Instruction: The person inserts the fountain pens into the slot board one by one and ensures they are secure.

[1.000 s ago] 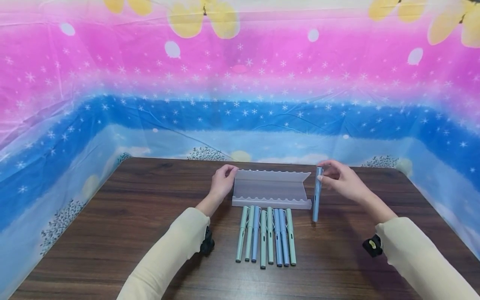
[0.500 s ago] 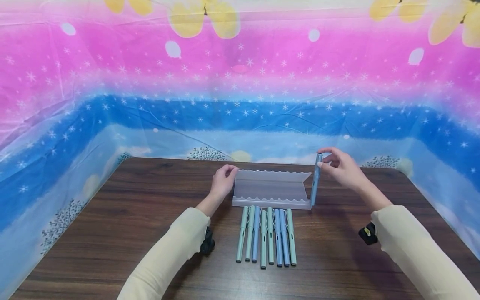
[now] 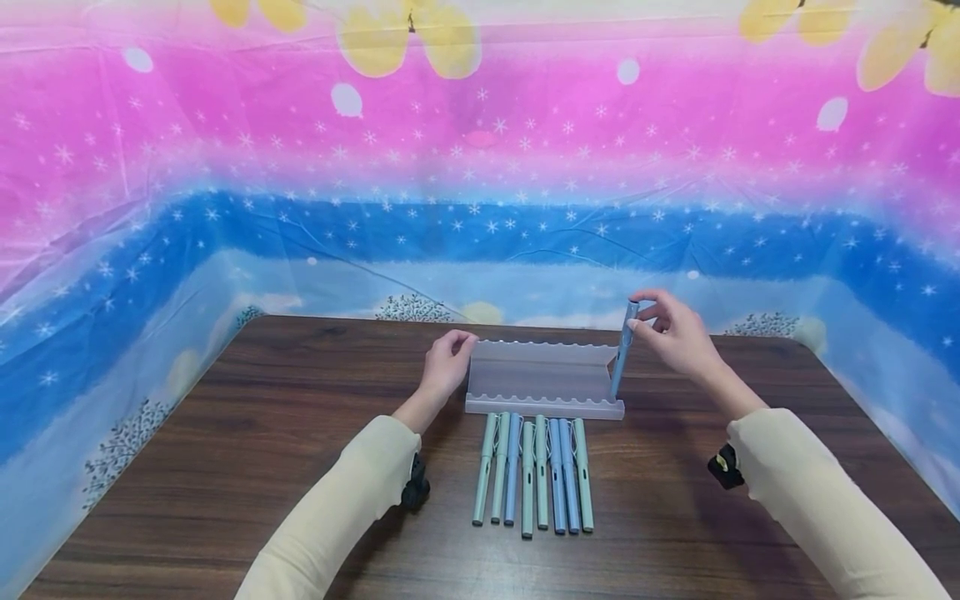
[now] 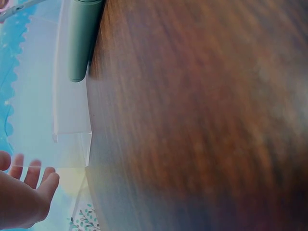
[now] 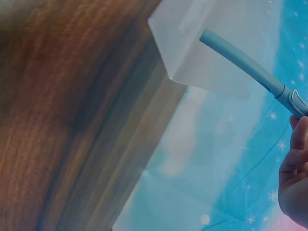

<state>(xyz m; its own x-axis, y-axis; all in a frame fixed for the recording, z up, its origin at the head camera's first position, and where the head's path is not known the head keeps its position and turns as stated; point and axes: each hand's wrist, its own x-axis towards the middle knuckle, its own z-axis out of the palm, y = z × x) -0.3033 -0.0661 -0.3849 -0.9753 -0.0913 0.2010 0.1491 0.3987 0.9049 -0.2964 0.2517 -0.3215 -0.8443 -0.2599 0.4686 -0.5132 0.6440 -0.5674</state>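
A clear, scalloped pen rack (image 3: 543,409) stands at the table's middle. At its far left corner, my left hand (image 3: 447,360) grips the upper edge; in the left wrist view the fingertips of that hand (image 4: 29,195) overlap the clear end wall. My right hand (image 3: 678,335) pinches a blue pen (image 3: 623,354) by its clipped cap end, tilted nearly upright at the rack's right end. From the right wrist view, the pen's lower barrel (image 5: 240,60) overlaps the rack's clear panel (image 5: 192,55). Several green and blue pens (image 3: 542,479) lie side by side before the rack.
The dark wood table (image 3: 315,358) carries everything. Behind it hangs a pink and blue patterned cloth (image 3: 480,217), which also runs along both sides. A green pen (image 4: 84,43) lies close to the rack's front in the left wrist view.
My right hand has raised the blue pen, then carried it left to over the rack's right end, tilting it. My left hand, the rack and the lying pens stay put.
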